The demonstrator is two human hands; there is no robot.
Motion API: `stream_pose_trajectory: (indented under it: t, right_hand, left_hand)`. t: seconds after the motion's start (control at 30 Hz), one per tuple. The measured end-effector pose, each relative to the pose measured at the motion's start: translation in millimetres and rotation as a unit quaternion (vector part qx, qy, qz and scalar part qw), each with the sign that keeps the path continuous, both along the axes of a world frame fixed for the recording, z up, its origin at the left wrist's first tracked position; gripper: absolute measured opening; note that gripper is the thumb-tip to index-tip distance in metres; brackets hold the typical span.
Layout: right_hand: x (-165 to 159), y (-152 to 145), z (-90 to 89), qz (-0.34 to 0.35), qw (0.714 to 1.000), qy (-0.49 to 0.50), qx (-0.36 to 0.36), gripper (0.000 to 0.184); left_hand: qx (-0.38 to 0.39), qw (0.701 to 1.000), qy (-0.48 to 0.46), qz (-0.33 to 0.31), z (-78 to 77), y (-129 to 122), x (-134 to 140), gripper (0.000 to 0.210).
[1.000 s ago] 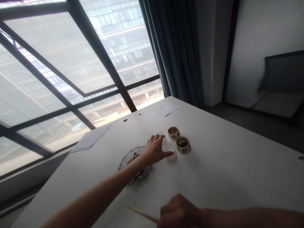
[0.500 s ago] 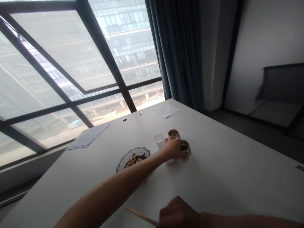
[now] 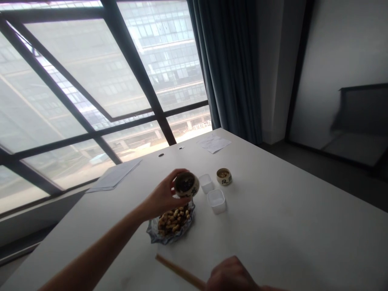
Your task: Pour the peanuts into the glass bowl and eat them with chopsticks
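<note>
My left hand (image 3: pixel 163 196) grips a small round ceramic bowl (image 3: pixel 194 186) with dark markings, raised and tilted above the glass dish; dark contents show inside. Below it, the faceted glass dish (image 3: pixel 156 238) holds peanuts (image 3: pixel 172 221) mixed with dark pieces. My right hand (image 3: pixel 232 275), closed at the bottom edge, holds wooden chopsticks (image 3: pixel 182 273) pointing left; whether one or a pair is hard to tell. A matching ceramic bowl (image 3: pixel 226 181) with some light pieces in it stands on the table, beside two small clear plastic containers (image 3: pixel 217 201).
The white table (image 3: pixel 287 226) reaches to the window. Stacked papers (image 3: pixel 113 176) lie at its left edge and more paper sheets (image 3: pixel 214 143) at the far corner. Two round holes (image 3: pixel 161 155) are near the window side. A dark blue curtain (image 3: pixel 233 72) hangs behind.
My left hand has lifted the dark-filled ceramic bowl off the table and moved it left over the glass dish. Both plastic containers now show fully. My right hand has shifted slightly down and right.
</note>
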State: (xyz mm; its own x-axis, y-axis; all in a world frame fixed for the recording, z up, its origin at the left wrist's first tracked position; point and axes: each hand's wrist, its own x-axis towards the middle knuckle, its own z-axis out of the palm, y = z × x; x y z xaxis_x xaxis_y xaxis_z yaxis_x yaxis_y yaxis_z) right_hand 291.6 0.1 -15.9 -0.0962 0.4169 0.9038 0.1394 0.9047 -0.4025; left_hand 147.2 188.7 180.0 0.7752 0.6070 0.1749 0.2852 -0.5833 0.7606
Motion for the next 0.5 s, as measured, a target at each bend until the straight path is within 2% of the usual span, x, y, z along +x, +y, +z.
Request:
stream_pose_trajectory:
  t: [0.07, 0.13, 0.23, 0.37, 0.5]
  right_hand:
    - [0.7, -2.4, 10.4, -0.004, 0.999, 0.039, -0.009, 0.035]
    - [3.6, -4.9, 22.3, -0.006, 0.997, 0.066, -0.029, 0.039]
    - [9.8, -9.9, 39.6, -0.027, 0.99, 0.117, -0.075, 0.052]
    - [15.9, -16.6, 61.3, -0.055, 0.976, 0.166, -0.133, 0.045]
    - [16.2, -9.1, 81.7, -0.027, 0.978, 0.114, -0.171, 0.03]
  left_hand:
    - [0.034, 0.998, 0.011, 0.046, -13.3, -0.6, -37.3, 0.075]
    - [0.128, 0.987, 0.032, 0.094, -26.2, -2.3, -68.1, 0.068]
    - [0.225, 0.967, 0.066, 0.099, -39.5, -7.2, -98.6, 0.058]
    - [0.27, 0.951, 0.111, 0.101, -48.2, -16.0, -111.6, 0.059]
    - [0.273, 0.949, 0.121, 0.096, -53.8, -21.5, -106.5, 0.063]
